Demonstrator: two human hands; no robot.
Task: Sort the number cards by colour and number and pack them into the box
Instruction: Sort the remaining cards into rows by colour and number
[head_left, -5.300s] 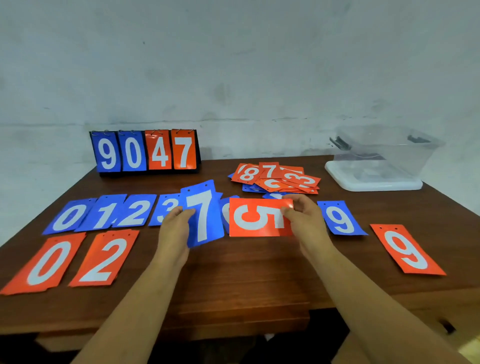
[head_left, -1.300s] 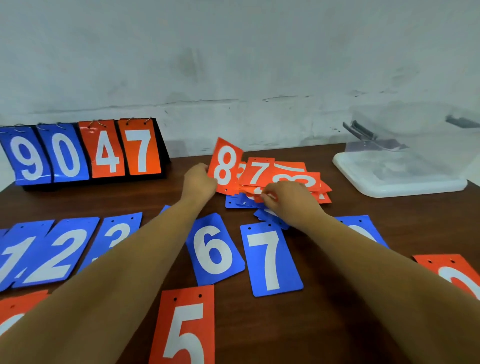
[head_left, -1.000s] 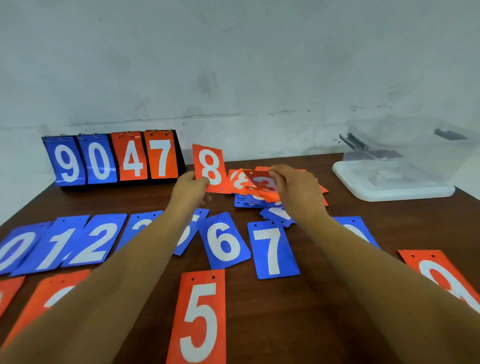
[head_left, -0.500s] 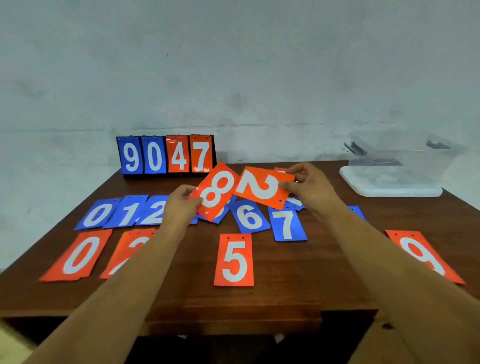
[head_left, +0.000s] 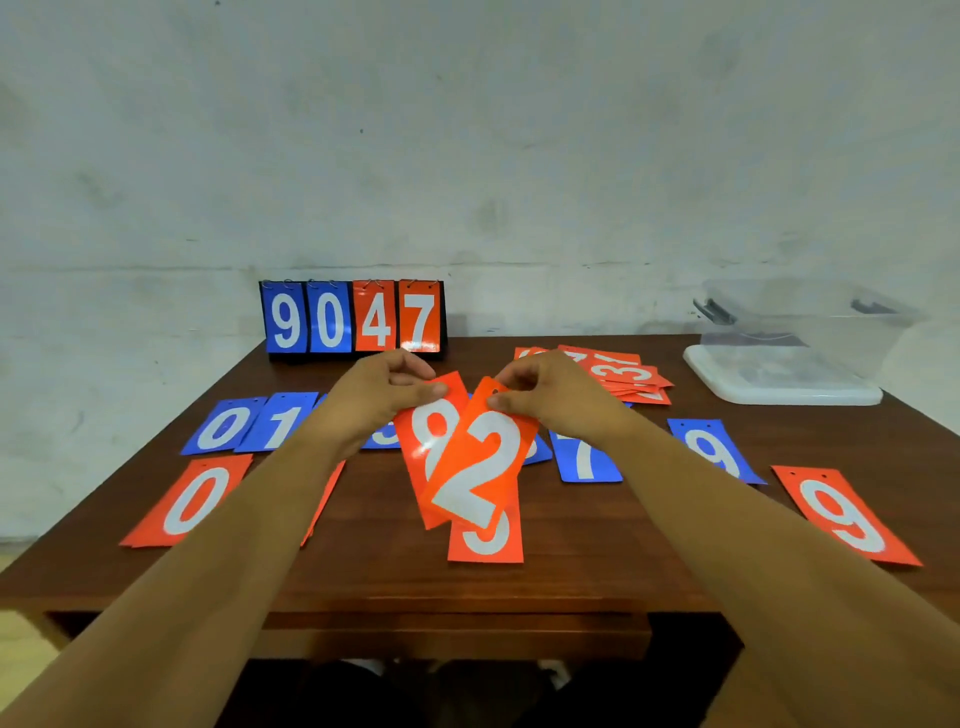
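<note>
As both overlap | left hand (head_left: 375, 401) pinches rear red card (head_left: 422, 448) | right hand (head_left: 563, 401) pinches red 2 (head_left: 480, 470)

The orange 2 card (head_left: 478, 467) is held above the surface (head_left: 571, 551), its top leaning right, pinched at its punched top edge by the right hand (head_left: 550, 395). It overlaps the orange 8 card (head_left: 428, 441), which the left hand (head_left: 374, 400) pinches at its top and whose digit is half covered. Beneath them an orange card (head_left: 485, 543) lies flat, showing only its digit's lower curve. In the far row lie the blue 0 (head_left: 223, 426), blue 1 (head_left: 278, 423), blue 7 (head_left: 584, 460) and blue 9 (head_left: 711, 449). Nearer lie the orange 0 (head_left: 195, 501) at the left and the orange 9 (head_left: 844, 514) at the right. A loose pile of orange cards (head_left: 623, 374) sits near the clear box (head_left: 800, 322), which stands on its white lid (head_left: 779, 392).
</note>
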